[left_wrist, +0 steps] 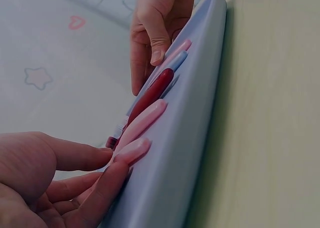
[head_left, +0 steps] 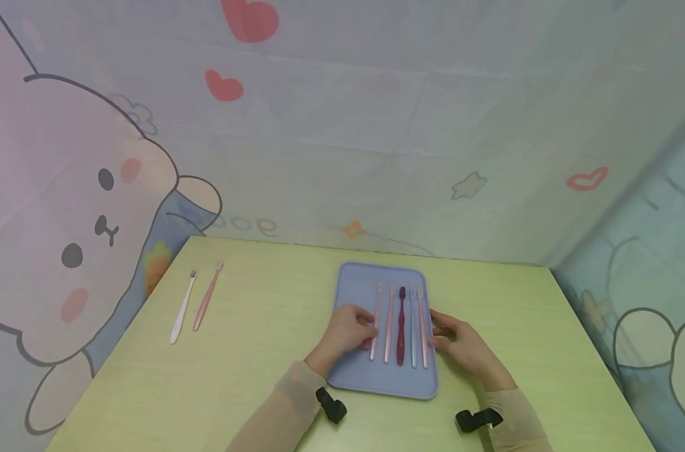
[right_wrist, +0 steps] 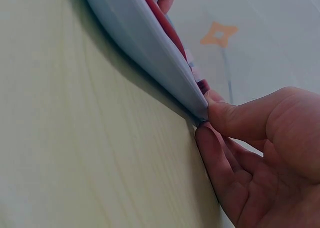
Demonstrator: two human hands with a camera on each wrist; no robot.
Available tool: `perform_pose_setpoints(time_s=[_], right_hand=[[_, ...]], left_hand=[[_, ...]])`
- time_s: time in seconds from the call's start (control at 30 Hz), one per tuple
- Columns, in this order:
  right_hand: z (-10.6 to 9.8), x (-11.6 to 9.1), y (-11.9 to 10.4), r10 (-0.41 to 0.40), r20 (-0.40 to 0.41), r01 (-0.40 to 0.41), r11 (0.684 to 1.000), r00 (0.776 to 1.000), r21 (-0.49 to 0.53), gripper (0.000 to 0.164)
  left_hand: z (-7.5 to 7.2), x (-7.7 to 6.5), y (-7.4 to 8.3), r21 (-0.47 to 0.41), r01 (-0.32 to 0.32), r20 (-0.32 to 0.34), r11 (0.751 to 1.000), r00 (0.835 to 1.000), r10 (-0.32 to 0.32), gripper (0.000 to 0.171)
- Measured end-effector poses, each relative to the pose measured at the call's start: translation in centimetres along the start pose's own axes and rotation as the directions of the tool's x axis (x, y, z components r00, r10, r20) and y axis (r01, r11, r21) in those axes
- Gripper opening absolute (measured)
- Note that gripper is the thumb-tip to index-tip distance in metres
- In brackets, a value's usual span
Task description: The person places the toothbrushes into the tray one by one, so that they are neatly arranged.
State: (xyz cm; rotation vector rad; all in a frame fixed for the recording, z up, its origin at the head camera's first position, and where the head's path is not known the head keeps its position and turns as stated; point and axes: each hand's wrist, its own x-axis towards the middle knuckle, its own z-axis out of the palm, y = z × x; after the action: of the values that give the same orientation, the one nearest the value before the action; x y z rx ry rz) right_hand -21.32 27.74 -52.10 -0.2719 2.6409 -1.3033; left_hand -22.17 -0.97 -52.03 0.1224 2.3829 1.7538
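pinching the leftmost pale pink toothbrush (left_wrist: 136,150) between thumb and finger, the left hand (head_left: 345,329) is nearly closed; the right hand (head_left: 463,345) grips the periwinkle tray (head_left: 378,384) by its right edge. five toothbrushes (head_left: 401,326) appear lined up there; farther off, a white toothbrush (head_left: 181,317) and a coral-pink toothbrush (head_left: 208,299) lie outside it.

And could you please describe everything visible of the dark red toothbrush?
The dark red toothbrush looks like glossy plastic, its handle end rounded, its dark head at the far end. It lies unheld in the blue tray, third of five, between a pink toothbrush and a light blue toothbrush.
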Motion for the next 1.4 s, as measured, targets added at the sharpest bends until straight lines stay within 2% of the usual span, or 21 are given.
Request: perform_pose_setpoints(time_s=[0.53,0.9,1.27,1.4], right_hand=[[0.14,-0.04,0.25,-0.011,-0.001,0.011,1.000,1.000,0.025,0.067],[0.09,0.04,0.06,0.010,-0.004,-0.010,1.000,1.000,0.013,0.067],[0.13,0.24,0.44,-0.005,0.006,0.005,1.000,1.000,0.014,0.067],[0.07,0.27,0.61,-0.004,0.005,0.004,1.000,1.000,0.017,0.067]], left_hand=[[-0.12,-0.20,0.02,0.010,-0.004,0.002,1.000,1.000,0.004,0.019],[-0.14,-0.30,0.23,0.032,-0.013,0.008,0.999,1.000,0.013,0.017],[-0.36,-0.53,0.45,-0.025,0.009,0.016,1.000,1.000,-0.008,0.019],[-0.69,-0.54,0.66,-0.003,-0.005,0.003,1.000,1.000,0.005,0.018]])
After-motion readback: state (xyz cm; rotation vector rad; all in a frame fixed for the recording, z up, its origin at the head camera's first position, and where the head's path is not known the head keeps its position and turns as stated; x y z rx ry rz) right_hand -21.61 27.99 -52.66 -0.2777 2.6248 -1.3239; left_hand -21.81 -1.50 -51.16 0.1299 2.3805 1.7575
